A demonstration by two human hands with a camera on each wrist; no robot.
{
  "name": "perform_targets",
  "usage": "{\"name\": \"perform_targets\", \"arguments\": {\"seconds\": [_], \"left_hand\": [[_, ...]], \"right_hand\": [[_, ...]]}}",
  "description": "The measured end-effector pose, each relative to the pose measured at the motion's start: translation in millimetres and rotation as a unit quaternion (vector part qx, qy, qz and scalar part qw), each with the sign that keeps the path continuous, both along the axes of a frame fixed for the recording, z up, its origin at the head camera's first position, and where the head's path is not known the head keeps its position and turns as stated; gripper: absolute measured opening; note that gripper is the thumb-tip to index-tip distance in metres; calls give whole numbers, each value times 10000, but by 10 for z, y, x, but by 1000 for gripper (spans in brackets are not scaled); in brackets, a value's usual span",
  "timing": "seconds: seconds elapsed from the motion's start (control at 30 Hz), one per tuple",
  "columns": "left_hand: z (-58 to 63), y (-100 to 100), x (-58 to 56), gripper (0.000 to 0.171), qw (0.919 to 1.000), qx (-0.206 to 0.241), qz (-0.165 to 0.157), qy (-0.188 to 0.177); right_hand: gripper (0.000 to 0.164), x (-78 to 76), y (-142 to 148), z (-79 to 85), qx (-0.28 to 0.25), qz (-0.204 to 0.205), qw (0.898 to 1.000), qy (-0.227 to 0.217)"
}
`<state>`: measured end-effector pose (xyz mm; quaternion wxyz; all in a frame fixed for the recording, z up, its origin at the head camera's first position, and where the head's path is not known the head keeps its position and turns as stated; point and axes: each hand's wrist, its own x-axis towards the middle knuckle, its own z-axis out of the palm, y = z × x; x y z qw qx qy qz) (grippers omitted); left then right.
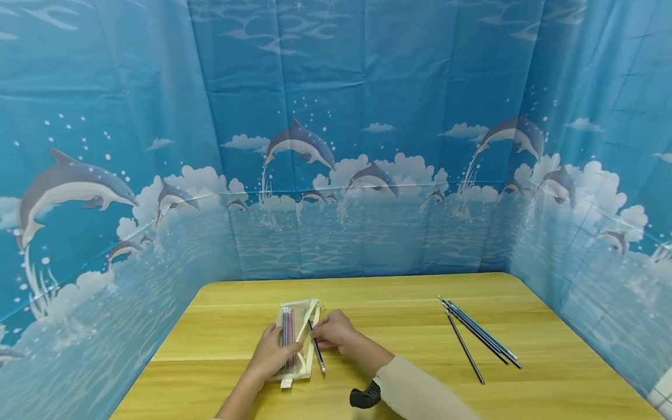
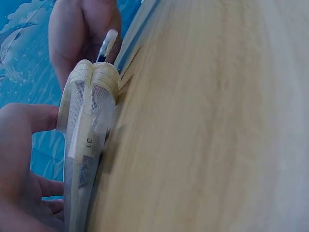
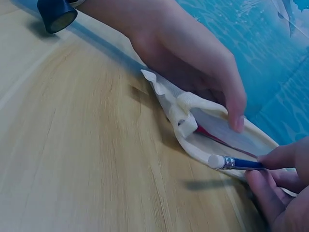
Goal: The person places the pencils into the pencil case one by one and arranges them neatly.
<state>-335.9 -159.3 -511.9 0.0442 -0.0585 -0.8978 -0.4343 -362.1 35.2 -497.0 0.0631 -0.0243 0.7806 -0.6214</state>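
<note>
A cream mesh pencil pouch (image 1: 300, 307) lies on the table with its zip open along the right side. Several pencils (image 1: 288, 326) show through its mesh. My left hand (image 1: 273, 352) grips the pouch from the left, thumb across its top near the opening. Between thumb and fingers, my right hand (image 1: 336, 332) pinches a dark blue pencil (image 1: 318, 352) at the opening. That pencil's white eraser end (image 3: 217, 161) points toward me, outside the pouch. Its far end is partly hidden by the pouch edge. Inside the gaping mouth, the right wrist view shows a red pencil (image 3: 212, 137).
Several dark and teal pencils (image 1: 478, 329) lie in a loose bundle on the right of the wooden table (image 1: 236, 303). One dark pencil (image 1: 465, 347) angles away from them. A black device (image 1: 364, 396) is at my right wrist. Dolphin-print curtains (image 1: 336, 245) surround the table.
</note>
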Motion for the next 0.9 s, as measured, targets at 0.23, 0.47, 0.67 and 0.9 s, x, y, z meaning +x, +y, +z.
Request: {"name": "perform_targets", "arguments": {"seconds": [0.23, 0.47, 0.67, 0.9], "left_hand": [[12, -3, 8, 86, 9998, 11, 28, -186], [16, -6, 15, 85, 9999, 57, -22, -134], [14, 27, -8, 81, 9999, 133, -85, -63], [55, 20, 9, 81, 9995, 204, -246, -62]], "right_hand": [[10, -33, -156, -68, -507, -4, 9987, 40], [20, -15, -120, -74, -962, 539, 9929, -445], [35, -37, -146, -69, -1614, 803, 9801, -826], [59, -58, -100, -55, -1913, 1189, 9688, -1032]]}}
